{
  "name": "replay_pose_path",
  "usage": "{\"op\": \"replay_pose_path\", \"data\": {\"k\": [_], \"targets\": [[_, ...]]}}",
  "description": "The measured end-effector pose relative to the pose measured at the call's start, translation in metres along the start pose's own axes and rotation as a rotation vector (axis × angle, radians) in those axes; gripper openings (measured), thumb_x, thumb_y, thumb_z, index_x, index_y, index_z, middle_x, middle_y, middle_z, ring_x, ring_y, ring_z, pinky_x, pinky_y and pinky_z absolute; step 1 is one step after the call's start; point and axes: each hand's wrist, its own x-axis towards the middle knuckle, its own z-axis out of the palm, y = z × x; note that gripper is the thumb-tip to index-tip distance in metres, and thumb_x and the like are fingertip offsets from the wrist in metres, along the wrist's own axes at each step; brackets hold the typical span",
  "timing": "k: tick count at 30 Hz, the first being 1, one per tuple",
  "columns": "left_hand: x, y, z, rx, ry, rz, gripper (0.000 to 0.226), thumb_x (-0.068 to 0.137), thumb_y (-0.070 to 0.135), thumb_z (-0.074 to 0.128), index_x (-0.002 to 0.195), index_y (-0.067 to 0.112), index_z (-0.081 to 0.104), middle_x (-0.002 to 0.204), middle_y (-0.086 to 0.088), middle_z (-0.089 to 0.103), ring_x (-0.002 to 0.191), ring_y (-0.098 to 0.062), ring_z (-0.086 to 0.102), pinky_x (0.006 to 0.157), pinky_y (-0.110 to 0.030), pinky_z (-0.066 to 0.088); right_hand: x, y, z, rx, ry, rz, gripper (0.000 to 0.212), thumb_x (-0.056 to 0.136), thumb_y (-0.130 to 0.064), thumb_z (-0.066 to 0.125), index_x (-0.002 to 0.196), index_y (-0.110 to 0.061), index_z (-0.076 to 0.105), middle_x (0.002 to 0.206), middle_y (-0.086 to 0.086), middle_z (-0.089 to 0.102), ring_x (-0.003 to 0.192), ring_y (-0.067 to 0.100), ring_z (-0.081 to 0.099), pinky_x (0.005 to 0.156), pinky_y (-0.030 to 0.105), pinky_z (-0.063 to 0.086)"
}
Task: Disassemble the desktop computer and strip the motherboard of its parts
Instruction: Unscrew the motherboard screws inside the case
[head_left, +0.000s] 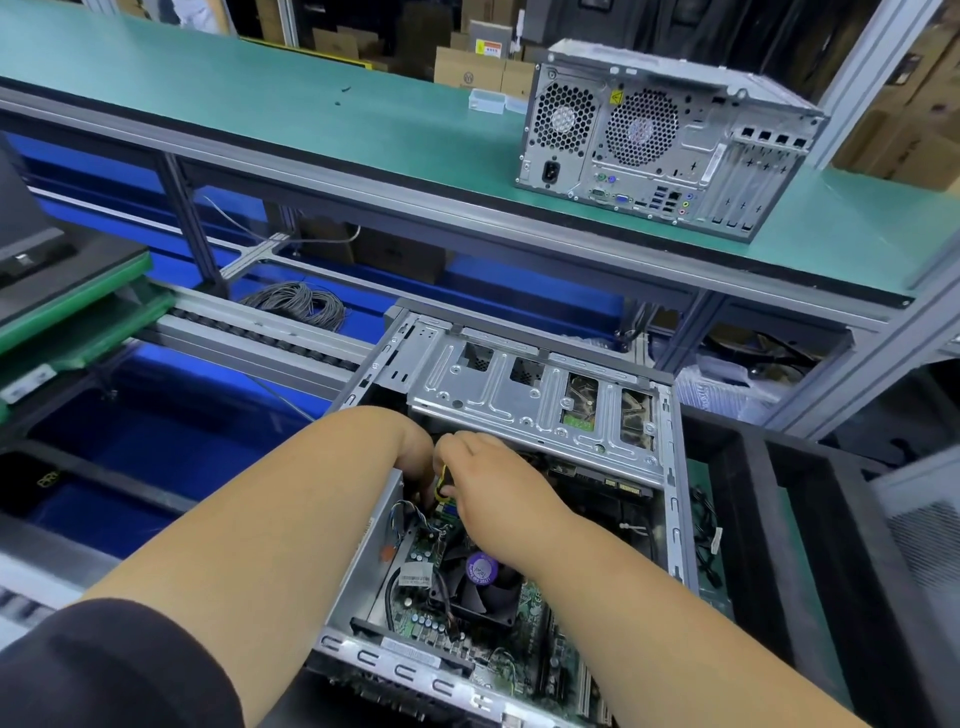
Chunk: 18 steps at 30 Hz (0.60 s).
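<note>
Early days: the opened computer case (519, 467) lies at the worktop's near edge, motherboard (431, 613) and fan (485, 582) still fitted. Right hand (493, 488) seemingly pinches a yellow cable (441, 480); left hand (410, 447) grip is hidden.

Both hands reach into the open computer case (519, 415) at lower centre; the right hand (488, 483) pinches a yellow cable (442, 486), the left hand (410, 447) just beside it.
</note>
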Motion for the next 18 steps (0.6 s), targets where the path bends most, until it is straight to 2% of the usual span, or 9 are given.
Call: {"op": "replay_pose_path", "data": {"k": [3,6,8,10,12,15,18], "targets": [[-0.001,-0.001,-0.002,0.025,0.011,0.000,0.030,0.096,0.030,0.054,0.113,0.008,0.063,0.079,0.004,0.051,0.085,-0.019,0.048,0.088,-0.034,0.042,0.002,-0.001,0.000,0.002,-0.019,-0.017,0.025,0.090,-0.003,0.056,0.113,-0.011,0.050,0.108,0.004,0.051,0.099,0.023,0.042,0.082,0.036,0.042],[-0.002,-0.001,-0.003,0.046,-0.008,0.008,0.026,0.095,0.031,0.056,0.109,0.011,0.064,0.082,0.002,0.053,0.086,-0.019,0.049,0.090,-0.035,0.044,0.003,-0.001,-0.001,0.010,-0.027,-0.007,0.021,0.093,-0.007,0.054,0.112,-0.011,0.050,0.107,0.005,0.052,0.098,0.024,0.044,0.082,0.039,0.042],[-0.001,-0.001,-0.002,0.073,-0.025,0.009,0.028,0.094,0.031,0.057,0.110,0.009,0.065,0.084,0.001,0.055,0.086,-0.021,0.050,0.090,-0.037,0.045,0.005,-0.001,-0.003,-0.012,-0.014,0.034,0.016,0.095,-0.021,0.053,0.109,-0.012,0.049,0.103,0.004,0.054,0.095,0.026,0.047,0.075,0.040,0.041],[-0.001,-0.004,-0.003,0.101,-0.009,-0.019,0.027,0.095,0.026,0.053,0.111,0.007,0.064,0.085,-0.002,0.055,0.084,-0.023,0.050,0.086,-0.037,0.045,0.008,-0.001,-0.003,-0.098,0.010,0.086,0.027,0.097,-0.042,0.048,0.099,-0.015,0.047,0.085,0.001,0.053,0.082,0.026,0.049,0.061,0.036,0.034],[-0.001,-0.008,-0.004,0.104,0.006,-0.048,0.022,0.094,0.023,0.050,0.107,0.009,0.062,0.093,-0.007,0.057,0.084,-0.024,0.051,0.089,-0.039,0.046,0.011,0.000,-0.003,-0.141,0.030,0.124,0.039,0.097,-0.056,0.039,0.091,-0.018,0.045,0.072,-0.003,0.045,0.070,0.025,0.047,0.054,0.034,0.028],[0.000,-0.009,-0.006,0.140,-0.005,-0.052,0.012,0.095,0.025,0.050,0.094,0.014,0.056,0.095,-0.007,0.055,0.088,-0.025,0.052,0.098,-0.044,0.046,0.013,0.001,0.000,-0.135,0.044,0.122,0.036,0.099,-0.051,0.040,0.102,-0.017,0.051,0.082,0.000,0.055,0.075,0.027,0.052,0.056,0.034,0.031],[0.001,-0.007,-0.005,0.176,-0.014,-0.042,0.011,0.095,0.027,0.050,0.093,0.017,0.053,0.094,-0.006,0.053,0.090,-0.025,0.052,0.098,-0.042,0.046,0.012,0.001,0.000,-0.008,0.088,0.139,0.029,0.097,-0.041,0.050,0.111,-0.016,0.045,0.087,0.001,0.053,0.072,0.024,0.044,0.056,0.034,0.030]]}}
